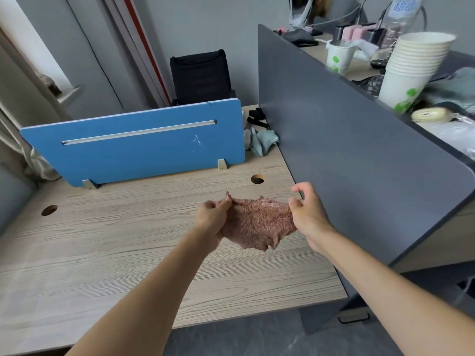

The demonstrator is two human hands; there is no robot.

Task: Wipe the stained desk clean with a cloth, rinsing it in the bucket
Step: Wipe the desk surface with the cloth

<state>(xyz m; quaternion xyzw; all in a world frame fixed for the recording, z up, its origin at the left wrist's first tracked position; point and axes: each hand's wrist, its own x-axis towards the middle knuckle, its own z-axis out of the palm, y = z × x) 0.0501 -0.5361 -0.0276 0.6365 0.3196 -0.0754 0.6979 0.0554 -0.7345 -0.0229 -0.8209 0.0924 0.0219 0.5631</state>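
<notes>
One desk (102, 253), pale wood grain, fills most of the view. Two round holes in its top: one far left (49, 210), one near the back right (257, 179).

Two dividers. One grey divider (347, 150) runs along the desk's right edge. One blue divider (144, 155) stands across the back on two metal feet, with one metal rail on its face.

One black chair (201, 75) behind the blue divider.

One stack of paper cups (411, 70) beyond the grey divider; the rims are too tightly nested to count. One single paper cup (339, 57) stands apart behind it.

One pinkish-brown cloth (257, 222), held spread over the desk between two hands, just in front of the back-right hole, its lower edge hanging ragged.

Left hand (212, 219): fingers curled, with thumb and fingers pinching the cloth's upper left corner. Right hand (305, 211): thumb and fingers pinch the cloth's right edge, the rest loosely curled.

One pale blue-green rag (264, 141) lies bunched in the desk's back corner, where the two dividers meet.
</notes>
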